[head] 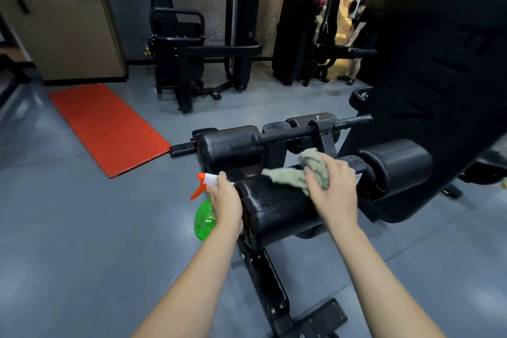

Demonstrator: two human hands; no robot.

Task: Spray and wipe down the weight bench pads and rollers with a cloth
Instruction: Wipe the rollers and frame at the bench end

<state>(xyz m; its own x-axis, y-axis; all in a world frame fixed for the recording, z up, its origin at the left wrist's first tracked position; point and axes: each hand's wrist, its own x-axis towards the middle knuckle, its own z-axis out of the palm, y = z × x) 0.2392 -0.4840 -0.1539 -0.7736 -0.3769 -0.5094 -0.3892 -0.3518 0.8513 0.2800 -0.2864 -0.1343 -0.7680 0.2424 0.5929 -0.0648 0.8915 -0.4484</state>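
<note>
Spray bottle [204,217] upright — nozzle [201,177] points left.

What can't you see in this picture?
All in the head view:
- Bottle neck: hidden by the left hand gripping it.
- Cloth: partly under the right hand.
- Back pad: cut off by the top and right edges.
- Person at the back: too small and dim to tell what they do.
</note>
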